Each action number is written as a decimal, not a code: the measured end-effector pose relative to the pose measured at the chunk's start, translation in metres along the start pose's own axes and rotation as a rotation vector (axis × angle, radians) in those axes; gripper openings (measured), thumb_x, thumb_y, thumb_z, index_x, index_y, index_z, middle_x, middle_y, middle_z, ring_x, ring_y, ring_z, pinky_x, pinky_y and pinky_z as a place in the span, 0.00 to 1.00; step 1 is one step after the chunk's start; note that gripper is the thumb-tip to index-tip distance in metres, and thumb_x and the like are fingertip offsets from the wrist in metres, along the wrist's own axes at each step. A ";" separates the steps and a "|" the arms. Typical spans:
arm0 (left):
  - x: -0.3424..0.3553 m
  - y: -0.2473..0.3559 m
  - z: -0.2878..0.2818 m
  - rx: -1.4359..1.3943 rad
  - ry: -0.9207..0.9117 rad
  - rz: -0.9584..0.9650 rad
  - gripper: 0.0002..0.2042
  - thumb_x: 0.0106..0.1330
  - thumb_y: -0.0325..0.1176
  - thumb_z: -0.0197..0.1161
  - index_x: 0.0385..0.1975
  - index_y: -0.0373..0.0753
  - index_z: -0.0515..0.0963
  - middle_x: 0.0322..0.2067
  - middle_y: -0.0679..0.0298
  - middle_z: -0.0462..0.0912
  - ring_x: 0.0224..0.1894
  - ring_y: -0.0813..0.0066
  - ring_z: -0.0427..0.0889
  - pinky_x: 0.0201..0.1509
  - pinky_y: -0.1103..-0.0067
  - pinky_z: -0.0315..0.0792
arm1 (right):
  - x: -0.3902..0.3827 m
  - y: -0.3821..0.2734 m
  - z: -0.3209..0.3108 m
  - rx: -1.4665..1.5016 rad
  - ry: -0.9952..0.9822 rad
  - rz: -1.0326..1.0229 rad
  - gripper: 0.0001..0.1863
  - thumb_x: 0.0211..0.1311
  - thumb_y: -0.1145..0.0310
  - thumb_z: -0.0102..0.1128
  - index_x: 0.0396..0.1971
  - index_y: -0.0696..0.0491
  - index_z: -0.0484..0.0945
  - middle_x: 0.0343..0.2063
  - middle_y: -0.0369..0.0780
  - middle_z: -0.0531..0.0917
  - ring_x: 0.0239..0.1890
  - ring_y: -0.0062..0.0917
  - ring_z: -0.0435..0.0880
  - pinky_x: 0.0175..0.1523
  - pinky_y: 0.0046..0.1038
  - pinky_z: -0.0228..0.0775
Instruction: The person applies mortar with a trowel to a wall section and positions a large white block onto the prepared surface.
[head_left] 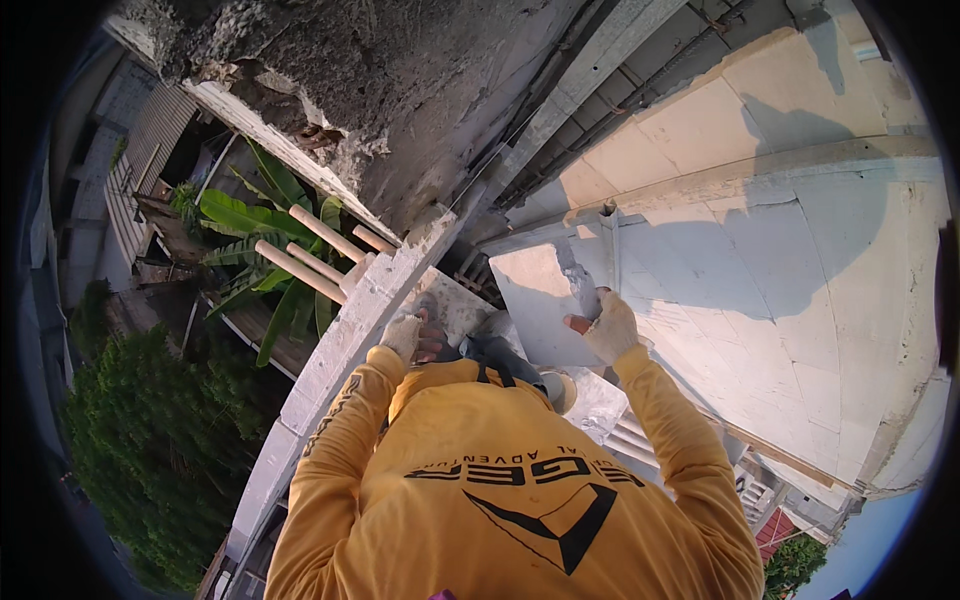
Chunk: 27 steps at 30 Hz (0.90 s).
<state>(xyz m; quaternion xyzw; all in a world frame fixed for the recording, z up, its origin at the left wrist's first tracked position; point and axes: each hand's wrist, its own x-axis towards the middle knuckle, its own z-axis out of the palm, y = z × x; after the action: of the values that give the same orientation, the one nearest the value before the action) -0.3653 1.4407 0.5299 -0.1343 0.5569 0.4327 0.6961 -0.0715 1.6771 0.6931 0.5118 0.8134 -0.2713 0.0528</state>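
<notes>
In a fingerless pale glove, my right hand (pixel 606 325) grips the right edge of a pale lightweight block (pixel 535 300) with a broken corner. My left hand (pixel 415 338), gloved the same way, is by the inner edge of a narrow white block ledge (pixel 300 405). Its fingers are slightly curled and apart, with nothing visible in them; whether they touch the ledge I cannot tell. Below and between my hands, my legs (pixel 490 355) in dark trousers are partly hidden by my yellow shirt.
A rough concrete surface (pixel 400 100) lies ahead, beside a long beam (pixel 590 70). A pale block wall (pixel 760 300) fills the right. Several round poles (pixel 300 270) jut out left over a drop with banana plants (pixel 240 210), trees (pixel 150 450) and corrugated roofs (pixel 150 170) below.
</notes>
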 end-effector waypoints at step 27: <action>-0.052 0.031 0.115 0.048 -0.355 0.405 0.30 0.57 0.45 0.75 0.49 0.30 0.70 0.41 0.59 0.78 0.46 0.70 0.78 0.49 0.74 0.74 | 0.035 0.002 0.021 1.493 -0.272 0.469 0.28 0.57 0.55 0.66 0.55 0.55 0.74 0.48 0.42 0.82 0.45 0.35 0.83 0.51 0.38 0.77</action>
<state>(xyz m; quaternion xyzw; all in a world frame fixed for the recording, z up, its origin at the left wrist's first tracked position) -0.3129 1.5122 0.6252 0.0744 0.4519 0.5664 0.6851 -0.0900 1.6960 0.6620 0.5322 0.2741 -0.7869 -0.1497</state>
